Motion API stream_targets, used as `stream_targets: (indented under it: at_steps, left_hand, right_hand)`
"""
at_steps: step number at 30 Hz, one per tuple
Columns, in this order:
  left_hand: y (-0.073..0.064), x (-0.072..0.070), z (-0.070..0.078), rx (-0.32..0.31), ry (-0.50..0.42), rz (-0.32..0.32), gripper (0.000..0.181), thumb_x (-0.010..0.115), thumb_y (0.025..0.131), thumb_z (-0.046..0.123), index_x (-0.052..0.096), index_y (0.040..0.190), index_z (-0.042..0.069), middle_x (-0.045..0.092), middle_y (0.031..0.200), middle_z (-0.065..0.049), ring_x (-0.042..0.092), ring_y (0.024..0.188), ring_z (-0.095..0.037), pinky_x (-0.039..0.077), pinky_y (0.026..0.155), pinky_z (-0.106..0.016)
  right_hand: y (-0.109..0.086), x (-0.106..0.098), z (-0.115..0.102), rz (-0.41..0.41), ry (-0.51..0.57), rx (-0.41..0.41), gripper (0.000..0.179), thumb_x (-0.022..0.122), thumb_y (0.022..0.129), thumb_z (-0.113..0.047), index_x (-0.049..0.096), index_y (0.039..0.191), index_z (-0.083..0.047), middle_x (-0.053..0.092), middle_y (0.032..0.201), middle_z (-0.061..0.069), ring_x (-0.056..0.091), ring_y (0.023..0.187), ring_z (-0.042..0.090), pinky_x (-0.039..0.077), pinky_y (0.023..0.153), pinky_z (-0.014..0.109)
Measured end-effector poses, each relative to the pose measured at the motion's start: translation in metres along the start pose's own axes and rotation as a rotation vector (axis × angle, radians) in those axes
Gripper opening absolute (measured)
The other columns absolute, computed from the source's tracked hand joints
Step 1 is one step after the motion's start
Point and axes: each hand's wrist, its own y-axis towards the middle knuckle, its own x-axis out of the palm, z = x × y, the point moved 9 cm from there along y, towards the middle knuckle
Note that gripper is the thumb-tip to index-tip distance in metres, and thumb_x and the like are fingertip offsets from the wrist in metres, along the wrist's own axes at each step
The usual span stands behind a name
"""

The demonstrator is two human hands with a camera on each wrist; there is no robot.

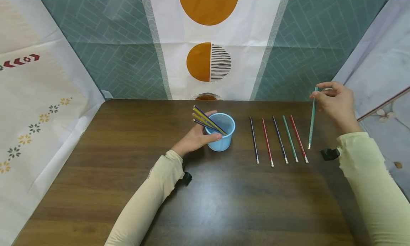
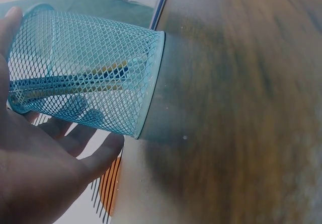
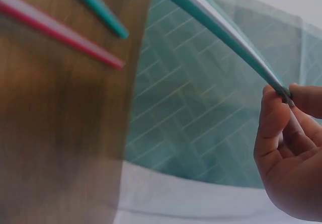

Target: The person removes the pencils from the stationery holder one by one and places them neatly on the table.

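My left hand [image 1: 195, 137] grips a light blue mesh pencil cup [image 1: 221, 144], its thumb on the near side and the other fingers behind. Several yellow and dark blue pencils [image 1: 205, 118] lean in the cup toward the left; the left wrist view shows them through the mesh [image 2: 85, 58]. At the right, my right hand [image 1: 336, 100] pinches a green pencil [image 1: 312, 121] by its upper end between thumb and fingers. The pencil hangs almost upright, its white-tipped end down. In the right wrist view the same green pencil [image 3: 221, 30] runs up from the fingertips.
Between the hands lies a row of pencils on the brown table [image 1: 250, 203]: a dark one [image 1: 254, 141], a red one [image 1: 267, 142], a dark blue one [image 1: 280, 140], a green one [image 1: 290, 139] and another red one [image 1: 299, 139]. A patterned cloth [image 1: 128, 71] hangs behind the table.
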Motion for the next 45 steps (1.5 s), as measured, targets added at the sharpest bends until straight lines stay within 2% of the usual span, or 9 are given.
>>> stream_targets:
  at_steps: [4, 7, 13, 17, 22, 32, 39, 45]
  left_hand:
    - [0.003, -0.004, -0.014, 0.018, 0.012, 0.023, 0.082, 0.075, 0.080, 0.041, 0.027, 0.146, 0.033, 0.052, 0.130, -0.011, 0.052, 0.118, -0.022, 0.041, 0.101, -0.047]
    - [0.002, -0.006, -0.015, 0.022, 0.011, 0.028, 0.081, 0.074, 0.081, 0.039, 0.026, 0.146, 0.033, 0.052, 0.130, -0.012, 0.052, 0.118, -0.024, 0.041, 0.100, -0.048]
    - [-0.002, -0.005, 0.000, 0.008, -0.017, 0.013, 0.080, 0.071, 0.085, 0.020, 0.023, 0.149, 0.020, 0.045, 0.135, -0.022, 0.048, 0.121, -0.032, 0.038, 0.102, -0.051]
    - [-0.005, -0.002, 0.013, 0.012, -0.018, 0.001, 0.082, 0.072, 0.085, 0.022, 0.021, 0.149, 0.014, 0.043, 0.136, -0.026, 0.047, 0.121, -0.034, 0.038, 0.102, -0.051]
    - [-0.005, 0.000, 0.016, 0.019, -0.024, -0.007, 0.085, 0.073, 0.084, 0.027, 0.021, 0.149, 0.010, 0.043, 0.135, -0.027, 0.047, 0.121, -0.036, 0.038, 0.102, -0.052]
    - [-0.003, 0.002, 0.014, 0.017, -0.043, -0.013, 0.082, 0.072, 0.084, 0.026, 0.023, 0.149, 0.014, 0.043, 0.135, -0.027, 0.049, 0.119, -0.036, 0.041, 0.100, -0.049]
    - [-0.001, 0.005, 0.014, 0.016, -0.047, -0.024, 0.081, 0.072, 0.085, 0.024, 0.023, 0.148, 0.014, 0.043, 0.134, -0.030, 0.051, 0.117, -0.038, 0.044, 0.097, -0.044]
    - [-0.001, 0.004, 0.013, 0.007, -0.038, -0.026, 0.081, 0.072, 0.085, 0.025, 0.023, 0.148, 0.015, 0.042, 0.135, -0.028, 0.049, 0.119, -0.037, 0.043, 0.098, -0.046]
  right_hand:
    - [0.007, -0.001, 0.016, -0.051, -0.168, 0.027, 0.020, 0.062, 0.092, -0.021, 0.058, 0.112, -0.018, 0.068, 0.076, -0.021, 0.060, 0.056, 0.008, 0.049, 0.051, 0.022]
    - [0.013, 0.004, 0.032, -0.123, -0.264, 0.046, 0.023, 0.057, 0.094, -0.022, 0.054, 0.114, -0.012, 0.066, 0.075, -0.024, 0.060, 0.061, 0.006, 0.051, 0.053, 0.025]
    - [0.021, 0.016, 0.062, -0.245, -0.378, 0.089, 0.038, 0.058, 0.095, -0.023, 0.048, 0.121, 0.003, 0.067, 0.075, -0.016, 0.059, 0.062, 0.012, 0.053, 0.056, 0.033]
    - [0.024, 0.018, 0.077, -0.284, -0.461, 0.119, 0.040, 0.056, 0.096, -0.026, 0.049, 0.123, 0.003, 0.070, 0.080, -0.009, 0.060, 0.066, 0.015, 0.053, 0.058, 0.033]
    - [0.028, 0.024, 0.089, -0.309, -0.485, 0.143, 0.036, 0.058, 0.094, -0.022, 0.052, 0.120, 0.003, 0.071, 0.081, -0.005, 0.061, 0.066, 0.015, 0.053, 0.057, 0.032]
    - [0.035, 0.039, 0.099, -0.351, -0.572, 0.141, 0.031, 0.062, 0.090, -0.016, 0.056, 0.111, 0.008, 0.065, 0.077, 0.012, 0.061, 0.062, 0.017, 0.054, 0.056, 0.034]
    - [0.036, 0.041, 0.105, -0.360, -0.595, 0.162, 0.029, 0.062, 0.090, -0.015, 0.057, 0.108, 0.008, 0.065, 0.075, 0.012, 0.061, 0.060, 0.018, 0.053, 0.056, 0.036]
    - [0.036, 0.043, 0.109, -0.366, -0.594, 0.164, 0.029, 0.062, 0.090, -0.015, 0.056, 0.108, 0.007, 0.065, 0.074, 0.013, 0.061, 0.059, 0.017, 0.053, 0.055, 0.035]
